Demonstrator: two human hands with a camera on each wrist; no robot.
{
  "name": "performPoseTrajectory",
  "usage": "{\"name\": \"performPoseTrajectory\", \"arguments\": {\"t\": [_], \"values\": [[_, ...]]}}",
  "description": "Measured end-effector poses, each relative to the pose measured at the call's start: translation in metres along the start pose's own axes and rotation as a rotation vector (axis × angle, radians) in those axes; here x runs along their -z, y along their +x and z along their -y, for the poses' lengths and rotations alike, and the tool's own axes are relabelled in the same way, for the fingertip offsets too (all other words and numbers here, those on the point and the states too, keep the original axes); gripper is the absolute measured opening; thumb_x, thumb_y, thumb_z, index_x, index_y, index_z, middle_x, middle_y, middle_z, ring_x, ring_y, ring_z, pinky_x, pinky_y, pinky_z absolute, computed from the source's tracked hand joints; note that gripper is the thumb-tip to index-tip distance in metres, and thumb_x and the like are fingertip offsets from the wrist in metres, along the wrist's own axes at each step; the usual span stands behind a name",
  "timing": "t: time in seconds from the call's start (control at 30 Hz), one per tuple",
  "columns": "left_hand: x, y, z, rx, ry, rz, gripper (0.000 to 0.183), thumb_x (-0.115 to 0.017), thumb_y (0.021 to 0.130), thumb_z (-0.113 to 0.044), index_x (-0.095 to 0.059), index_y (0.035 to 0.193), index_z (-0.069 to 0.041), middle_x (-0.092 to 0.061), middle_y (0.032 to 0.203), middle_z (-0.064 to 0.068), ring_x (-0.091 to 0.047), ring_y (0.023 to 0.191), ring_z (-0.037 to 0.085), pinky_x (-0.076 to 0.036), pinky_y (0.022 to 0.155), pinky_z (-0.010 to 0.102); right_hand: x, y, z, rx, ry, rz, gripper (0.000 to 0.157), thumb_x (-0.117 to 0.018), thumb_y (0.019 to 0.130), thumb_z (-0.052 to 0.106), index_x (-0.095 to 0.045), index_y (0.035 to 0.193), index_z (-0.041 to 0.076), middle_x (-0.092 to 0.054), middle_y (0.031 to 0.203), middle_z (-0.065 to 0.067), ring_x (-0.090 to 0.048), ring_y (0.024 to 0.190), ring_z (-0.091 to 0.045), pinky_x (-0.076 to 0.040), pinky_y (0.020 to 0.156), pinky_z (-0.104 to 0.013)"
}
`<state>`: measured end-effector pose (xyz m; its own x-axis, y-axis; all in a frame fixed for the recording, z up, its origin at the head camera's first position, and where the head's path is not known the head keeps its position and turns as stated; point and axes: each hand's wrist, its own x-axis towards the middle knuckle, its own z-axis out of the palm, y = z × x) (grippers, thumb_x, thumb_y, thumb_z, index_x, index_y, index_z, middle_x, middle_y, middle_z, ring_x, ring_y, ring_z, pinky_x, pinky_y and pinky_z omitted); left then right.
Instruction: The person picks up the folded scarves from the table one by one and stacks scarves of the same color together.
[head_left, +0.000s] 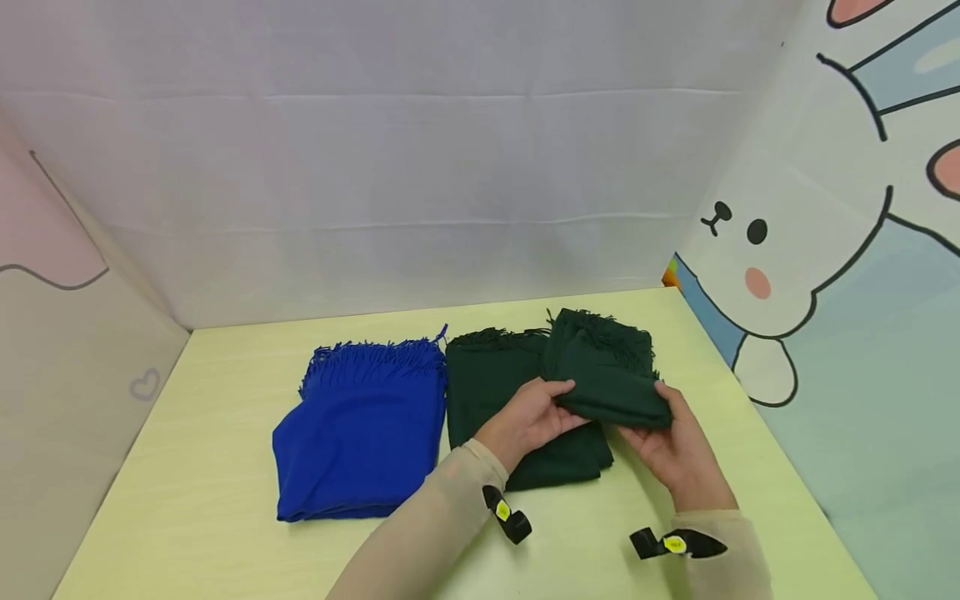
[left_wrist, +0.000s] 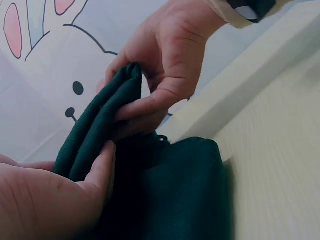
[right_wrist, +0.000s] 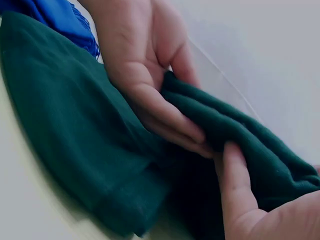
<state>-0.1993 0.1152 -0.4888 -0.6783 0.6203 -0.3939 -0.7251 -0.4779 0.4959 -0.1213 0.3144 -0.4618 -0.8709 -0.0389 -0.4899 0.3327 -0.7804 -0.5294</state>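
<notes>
A dark green fringed scarf (head_left: pixel 611 387) is held by its folded near edge, lifted off the table at the right. The left hand (head_left: pixel 534 415) pinches the left end of that fold, its thumb on one side and fingers on the other. At the right end, the right hand (head_left: pixel 677 454) grips the same fold. In the left wrist view, the doubled edge of the scarf (left_wrist: pixel 100 120) stands between both hands. More dark green fringed cloth (head_left: pixel 487 375) lies folded flat to the left, partly behind the left hand. Whether it is one piece with the held part, I cannot tell.
A folded blue fringed scarf (head_left: pixel 360 442) lies left of the green cloth on the pale yellow table (head_left: pixel 210 467). White sheeting (head_left: pixel 390 167) hangs behind the table's far edge. A cartoon rabbit panel (head_left: pixel 810 250) stands along the right side.
</notes>
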Motion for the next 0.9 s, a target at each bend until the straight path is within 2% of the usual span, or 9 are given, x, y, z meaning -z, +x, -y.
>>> {"name": "performPoseTrajectory", "arguments": {"t": [0.07, 0.17, 0.23, 0.27, 0.4, 0.53, 0.63, 0.77, 0.9], "values": [[0.001, 0.001, 0.0, 0.004, -0.006, -0.009, 0.053, -0.053, 0.102, -0.008, -0.034, 0.151, 0.001, -0.046, 0.146, 0.024, -0.044, 0.136, 0.04, -0.037, 0.11, 0.053, 0.001, 0.004, 0.004, -0.016, -0.029, -0.005, 0.076, -0.059, 0.101, 0.033, -0.011, 0.159, 0.024, -0.054, 0.135, -0.003, -0.062, 0.115, -0.019, -0.05, 0.1, -0.04], [0.003, 0.004, 0.0, 0.012, -0.027, -0.023, 0.057, -0.057, 0.1, -0.011, -0.033, 0.15, 0.004, -0.045, 0.145, 0.025, -0.045, 0.135, 0.04, -0.038, 0.11, 0.052, -0.001, 0.008, 0.006, -0.014, -0.047, -0.015, 0.08, -0.057, 0.102, 0.021, -0.003, 0.161, 0.025, -0.025, 0.158, -0.003, -0.047, 0.131, -0.015, -0.048, 0.103, -0.035], [0.003, 0.007, 0.0, 0.014, -0.049, -0.016, 0.06, -0.059, 0.1, -0.015, -0.033, 0.15, 0.005, -0.045, 0.144, 0.026, -0.045, 0.134, 0.041, -0.039, 0.11, 0.051, -0.004, 0.01, 0.006, -0.003, -0.033, -0.039, 0.083, -0.054, 0.102, 0.013, 0.003, 0.161, 0.027, -0.009, 0.163, 0.002, -0.036, 0.137, -0.014, -0.048, 0.102, -0.03], [0.003, 0.008, -0.001, 0.017, -0.058, -0.008, 0.062, -0.06, 0.1, -0.018, -0.033, 0.151, 0.004, -0.046, 0.144, 0.026, -0.046, 0.134, 0.041, -0.039, 0.11, 0.051, -0.006, 0.011, 0.006, 0.003, -0.024, -0.052, 0.084, -0.053, 0.102, 0.011, 0.006, 0.16, 0.027, -0.005, 0.164, 0.003, -0.033, 0.137, -0.014, -0.048, 0.101, -0.028], [0.002, 0.015, -0.003, 0.013, -0.097, 0.025, 0.064, -0.059, 0.101, -0.025, -0.031, 0.153, -0.001, -0.045, 0.145, 0.023, -0.045, 0.135, 0.04, -0.039, 0.11, 0.051, -0.015, 0.011, 0.003, 0.055, -0.056, -0.061, 0.079, -0.047, 0.104, 0.008, 0.005, 0.16, 0.024, -0.01, 0.158, 0.003, -0.036, 0.128, -0.013, -0.05, 0.094, -0.024], [0.002, 0.017, -0.007, -0.015, -0.113, 0.006, 0.06, -0.057, 0.102, -0.017, -0.031, 0.153, -0.001, -0.044, 0.148, 0.021, -0.044, 0.137, 0.037, -0.039, 0.111, 0.049, -0.025, 0.009, 0.002, 0.122, -0.134, -0.036, 0.074, -0.047, 0.104, 0.008, 0.0, 0.161, 0.017, -0.019, 0.154, 0.001, -0.042, 0.125, -0.015, -0.051, 0.095, -0.027], [0.001, 0.013, -0.009, -0.046, -0.108, 0.015, 0.057, -0.055, 0.102, -0.009, -0.031, 0.153, 0.0, -0.043, 0.15, 0.02, -0.043, 0.139, 0.034, -0.039, 0.112, 0.046, -0.029, 0.004, 0.0, 0.163, -0.19, -0.043, 0.073, -0.049, 0.104, 0.009, -0.005, 0.161, 0.017, -0.021, 0.155, -0.001, -0.043, 0.125, -0.016, -0.052, 0.094, -0.029], [-0.002, 0.006, -0.012, -0.089, -0.077, 0.083, 0.056, -0.051, 0.103, -0.005, -0.029, 0.155, -0.004, -0.042, 0.152, 0.017, -0.04, 0.14, 0.032, -0.037, 0.113, 0.046, -0.031, -0.004, -0.004, 0.213, -0.247, -0.039, 0.072, -0.051, 0.104, 0.012, -0.008, 0.161, 0.018, -0.022, 0.156, -0.003, -0.048, 0.122, -0.015, -0.053, 0.091, -0.029], [-0.007, -0.003, -0.018, -0.127, -0.038, 0.132, 0.056, -0.05, 0.103, -0.004, -0.029, 0.156, -0.009, -0.041, 0.153, 0.013, -0.039, 0.141, 0.031, -0.035, 0.114, 0.048, -0.037, -0.012, -0.007, 0.279, -0.284, -0.007, 0.067, -0.051, 0.104, 0.014, -0.013, 0.16, 0.015, -0.031, 0.149, -0.004, -0.057, 0.113, -0.014, -0.056, 0.085, -0.029]]}}
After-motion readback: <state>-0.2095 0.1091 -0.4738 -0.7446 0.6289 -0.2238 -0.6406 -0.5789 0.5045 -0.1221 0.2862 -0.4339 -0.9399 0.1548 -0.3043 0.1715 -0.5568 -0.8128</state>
